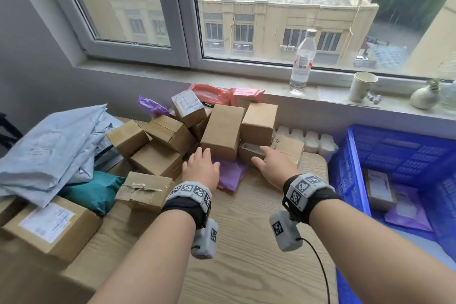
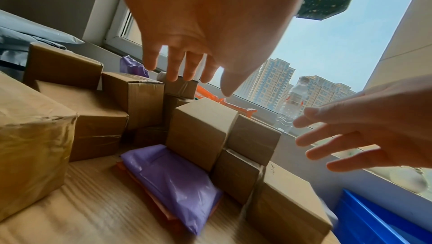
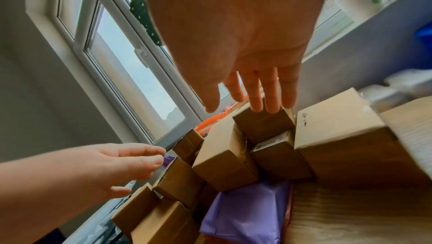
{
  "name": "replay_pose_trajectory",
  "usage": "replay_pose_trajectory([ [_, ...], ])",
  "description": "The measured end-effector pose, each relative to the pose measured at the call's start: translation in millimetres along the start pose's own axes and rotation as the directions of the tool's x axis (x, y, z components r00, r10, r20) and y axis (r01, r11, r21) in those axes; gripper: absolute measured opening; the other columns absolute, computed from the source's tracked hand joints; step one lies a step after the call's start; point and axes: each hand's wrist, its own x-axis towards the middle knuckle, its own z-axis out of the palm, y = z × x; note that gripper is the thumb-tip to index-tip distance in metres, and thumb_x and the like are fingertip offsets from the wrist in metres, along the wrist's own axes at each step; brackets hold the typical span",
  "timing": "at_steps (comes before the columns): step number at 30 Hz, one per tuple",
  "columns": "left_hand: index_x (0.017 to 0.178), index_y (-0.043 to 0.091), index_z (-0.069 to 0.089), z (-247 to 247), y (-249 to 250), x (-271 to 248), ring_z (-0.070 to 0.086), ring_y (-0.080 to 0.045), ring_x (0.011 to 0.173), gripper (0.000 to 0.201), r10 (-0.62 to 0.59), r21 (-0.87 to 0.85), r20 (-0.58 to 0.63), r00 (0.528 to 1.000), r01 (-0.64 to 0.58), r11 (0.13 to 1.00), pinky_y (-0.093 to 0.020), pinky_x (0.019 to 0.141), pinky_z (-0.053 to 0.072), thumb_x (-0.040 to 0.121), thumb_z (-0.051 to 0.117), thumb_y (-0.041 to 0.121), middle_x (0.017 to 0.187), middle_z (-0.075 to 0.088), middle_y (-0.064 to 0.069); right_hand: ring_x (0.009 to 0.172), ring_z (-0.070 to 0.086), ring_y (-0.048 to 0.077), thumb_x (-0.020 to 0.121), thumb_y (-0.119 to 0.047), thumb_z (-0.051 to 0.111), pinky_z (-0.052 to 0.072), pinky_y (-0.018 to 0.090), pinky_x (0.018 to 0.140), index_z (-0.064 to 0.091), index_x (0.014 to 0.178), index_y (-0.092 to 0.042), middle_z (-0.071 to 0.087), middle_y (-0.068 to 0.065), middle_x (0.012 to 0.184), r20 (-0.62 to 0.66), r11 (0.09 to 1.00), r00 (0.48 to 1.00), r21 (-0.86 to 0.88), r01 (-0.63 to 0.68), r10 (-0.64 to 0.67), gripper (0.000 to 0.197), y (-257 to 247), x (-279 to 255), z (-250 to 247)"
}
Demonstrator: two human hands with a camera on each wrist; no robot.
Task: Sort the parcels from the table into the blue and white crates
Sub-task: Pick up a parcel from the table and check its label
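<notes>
A pile of brown cardboard parcels fills the back of the wooden table (image 1: 246,242). My left hand (image 1: 199,165) hovers open over a flat purple mailer (image 1: 232,175) lying in front of a tall box (image 1: 222,131). My right hand (image 1: 269,165) is open too, its fingers straight above a small labelled box (image 1: 251,149). In the left wrist view the left hand (image 2: 191,74) holds nothing above the purple mailer (image 2: 170,177). The right wrist view shows the right hand (image 3: 252,100) empty over the stacked boxes (image 3: 278,159). The blue crate (image 1: 350,168) stands at the right. No white crate is in view.
Inside the blue crate lie a small box (image 1: 380,189) and a purple mailer (image 1: 407,210). Grey-blue mailers (image 1: 49,150), a teal mailer (image 1: 98,190) and a large labelled box (image 1: 49,224) crowd the left. A water bottle (image 1: 302,61), paper cup (image 1: 362,86) and vase (image 1: 425,96) stand on the sill.
</notes>
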Motion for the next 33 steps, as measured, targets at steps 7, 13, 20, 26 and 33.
replay_pose_trajectory([
  [7,0.146,0.009,0.035,3.7,-25.1,78.1,0.037,-0.031,0.137,0.051,-0.003,-0.187,0.082,0.997,0.018,0.982,-0.041,0.112,0.032,0.101,0.043,0.031,0.152,0.035,-0.011,0.133,0.046,0.029,0.102,-0.041,0.046,0.036,0.034,0.107,0.038,0.147,-0.01,0.05,0.014,0.145,0.032,0.995,0.995,0.039,-0.096,0.095,0.055,-29.2,60.7,28.8],
  [13,0.154,0.006,0.019,8.4,-41.2,131.5,0.03,-0.028,0.144,0.057,0.018,-0.281,0.221,0.975,0.046,0.959,-0.035,0.113,0.027,0.105,0.036,0.03,0.161,0.022,-0.011,0.132,0.047,0.031,0.101,-0.043,0.044,0.038,0.036,0.107,0.043,0.142,-0.007,0.051,0.015,0.143,0.058,0.956,0.964,0.133,-0.263,0.258,0.054,-48.5,109.9,59.1],
  [20,0.136,0.007,0.047,15.5,-53.3,155.4,0.052,-0.034,0.123,0.041,0.079,-0.264,0.279,0.957,-0.002,0.965,-0.038,0.099,0.042,0.105,0.037,0.031,0.134,0.057,-0.015,0.124,0.053,0.032,0.1,-0.031,0.047,0.041,0.036,0.101,0.054,0.127,-0.01,0.06,0.014,0.132,0.024,0.903,0.932,0.237,-0.358,0.362,0.035,-61.0,128.1,82.7],
  [26,0.131,0.006,0.049,8.5,-62.7,133.1,0.055,-0.033,0.119,0.037,0.161,-0.256,0.19,0.968,-0.109,0.961,-0.038,0.095,0.043,0.102,0.047,0.029,0.128,0.06,-0.014,0.121,0.055,0.032,0.097,-0.025,0.051,0.041,0.033,0.094,0.053,0.127,-0.007,0.06,0.015,0.131,0.038,0.871,0.907,0.263,-0.415,0.42,0.036,-67.3,112.3,81.7],
  [33,0.125,0.008,0.053,-4.3,-77.3,81.6,0.058,-0.033,0.113,0.034,0.148,-0.298,0.179,0.973,-0.089,0.95,-0.038,0.092,0.046,0.101,0.046,0.031,0.121,0.064,-0.012,0.101,0.056,0.027,0.094,-0.02,0.047,0.036,0.031,0.075,0.052,0.117,-0.008,0.061,0.012,0.12,0.037,0.875,0.921,0.3,-0.379,0.387,0.027,-79.2,64.2,75.2],
])
